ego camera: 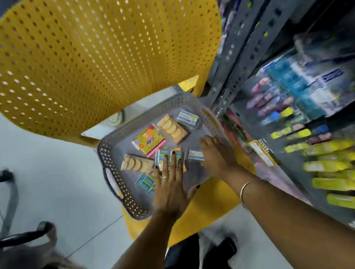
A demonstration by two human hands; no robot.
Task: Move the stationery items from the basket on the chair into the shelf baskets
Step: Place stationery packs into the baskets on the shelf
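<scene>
A grey perforated basket (pixel 111 162) rests on the seat of a yellow chair (pixel 99 54). Inside lie a yellow and pink packet (pixel 148 140), two flat packs of round tan erasers (pixel 172 127), and several small blue and white boxes (pixel 188 117). My left hand (pixel 170 185) hovers flat over the small boxes near the basket's front, fingers spread, holding nothing. My right hand (pixel 216 158) reaches into the basket's right side next to a small box (pixel 196 155), fingers loosely curled; nothing is visibly in it.
A grey metal shelf (pixel 250 42) stands right of the chair, stocked with blurred yellow packs (pixel 341 165) and coloured pens (pixel 280 108). Black curved chair legs (pixel 3 200) stand on the pale floor at left.
</scene>
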